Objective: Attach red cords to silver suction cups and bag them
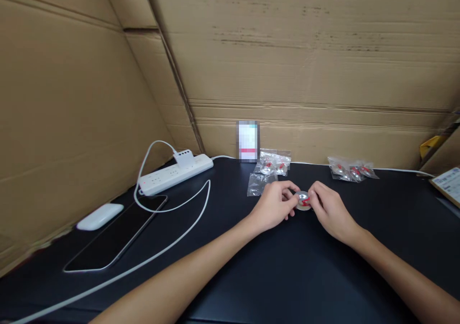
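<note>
Silver is shining on the small round thing (302,196) between my hands. Left-hand fingers (293,201) are pinching one side; my right hand (332,209) is pinching the other, by the red bit (305,202). I'm guessing it is feeling light, hard and a bit slippery, so I'm thinking the edge is best for holding. Clear bags (268,167) are lying past my left hand (271,206), other bags (352,169) past my right.

Brown cardboard panels (302,65) with creases and dark scuffs stand behind a black tabletop (287,276).
</note>
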Available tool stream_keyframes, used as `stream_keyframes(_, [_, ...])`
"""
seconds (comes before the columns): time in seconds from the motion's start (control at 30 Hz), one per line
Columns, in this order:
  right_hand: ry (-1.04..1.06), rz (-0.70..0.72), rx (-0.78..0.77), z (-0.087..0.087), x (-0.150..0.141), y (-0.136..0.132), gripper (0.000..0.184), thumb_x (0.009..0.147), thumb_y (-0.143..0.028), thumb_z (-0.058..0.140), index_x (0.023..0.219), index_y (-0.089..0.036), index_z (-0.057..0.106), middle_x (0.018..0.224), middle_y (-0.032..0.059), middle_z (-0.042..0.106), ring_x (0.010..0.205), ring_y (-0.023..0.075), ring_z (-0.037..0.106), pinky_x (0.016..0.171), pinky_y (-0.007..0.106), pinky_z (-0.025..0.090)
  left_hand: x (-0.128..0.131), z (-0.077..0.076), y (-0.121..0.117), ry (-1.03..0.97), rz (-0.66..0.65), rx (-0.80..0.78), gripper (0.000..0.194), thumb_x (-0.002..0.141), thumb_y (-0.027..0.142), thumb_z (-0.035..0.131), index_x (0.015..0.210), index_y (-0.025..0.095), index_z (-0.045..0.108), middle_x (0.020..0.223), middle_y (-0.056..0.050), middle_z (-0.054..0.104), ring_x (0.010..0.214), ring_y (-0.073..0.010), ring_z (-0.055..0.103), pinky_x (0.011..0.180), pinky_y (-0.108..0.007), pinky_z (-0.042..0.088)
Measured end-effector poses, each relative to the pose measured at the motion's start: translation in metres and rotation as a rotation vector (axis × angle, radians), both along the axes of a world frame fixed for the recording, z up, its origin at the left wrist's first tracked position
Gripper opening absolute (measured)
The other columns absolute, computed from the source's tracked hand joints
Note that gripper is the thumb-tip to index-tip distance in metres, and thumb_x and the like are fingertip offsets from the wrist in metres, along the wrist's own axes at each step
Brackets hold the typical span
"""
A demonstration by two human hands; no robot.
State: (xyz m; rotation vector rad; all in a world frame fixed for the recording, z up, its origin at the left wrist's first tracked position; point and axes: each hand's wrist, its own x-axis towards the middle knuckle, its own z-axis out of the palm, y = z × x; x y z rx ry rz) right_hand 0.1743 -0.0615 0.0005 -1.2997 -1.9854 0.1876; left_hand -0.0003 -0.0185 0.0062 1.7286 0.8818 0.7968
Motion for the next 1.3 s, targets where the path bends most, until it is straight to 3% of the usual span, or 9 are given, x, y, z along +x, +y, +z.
stream_keyframes(0.17, [0.078,-0.048,-0.059,-0.001,0.000,0.003,0.032,0.099,-0.025,0.033,0.068,-0.022,0.038,0.063,-0.0023,0.043,0.057,0.0135,0.043,0.056,0.027,0.033,0.000,0.002,-0.004,0.068,0.042,0.070,0.015,0.084,0.026,0.057,0.092,0.016,0.064,0.063,-0.001,0.065,0.049,-0.0128,0.062,0.041,-0.020,0.045])
stream_keyframes(0.47, [-0.094,0.017,-0.030,0.004,0.003,-0.002,0.034,0.100,-0.026,0.035,0.067,-0.021,0.039,0.067,-0.0003,0.045,0.059,0.0140,0.044,0.060,0.029,0.032,-0.001,0.012,-0.012,0.166,0.135,0.228,0.012,0.081,0.023,0.058,0.084,0.015,0.066,0.061,-0.002,0.067,0.052,-0.0139,0.061,0.051,-0.023,0.043])
stream_keyframes(0.73, [-0.039,0.094,-0.103,0.008,0.003,-0.003,0.022,0.096,-0.026,0.048,0.076,-0.019,0.055,0.074,0.0003,0.051,0.063,0.0131,0.048,0.059,0.026,0.037,-0.003,0.007,-0.006,0.201,0.135,0.294,0.016,0.084,0.024,0.055,0.086,0.015,0.068,0.062,-0.002,0.067,0.052,-0.0132,0.058,0.051,-0.023,0.040])
stream_keyframes(1.03, [0.170,0.101,-0.158,0.017,0.011,-0.005,0.017,0.095,-0.027,0.048,0.082,-0.020,0.056,0.072,-0.0009,0.052,0.062,0.0129,0.048,0.058,0.026,0.039,-0.008,0.008,0.000,0.299,0.235,0.424,0.016,0.083,0.015,0.055,0.088,0.014,0.070,0.061,-0.001,0.065,0.055,-0.0130,0.057,0.056,-0.025,0.039])
stream_keyframes(1.3, [-0.231,0.232,-0.139,0.024,0.012,-0.012,0.011,0.088,-0.018,0.056,0.077,-0.020,0.058,0.078,0.0013,0.056,0.073,0.0156,0.051,0.067,0.028,0.041,-0.010,-0.002,0.007,0.415,0.271,0.464,0.013,0.086,0.019,0.054,0.089,0.016,0.066,0.061,-0.001,0.065,0.055,-0.0143,0.058,0.056,-0.025,0.037])
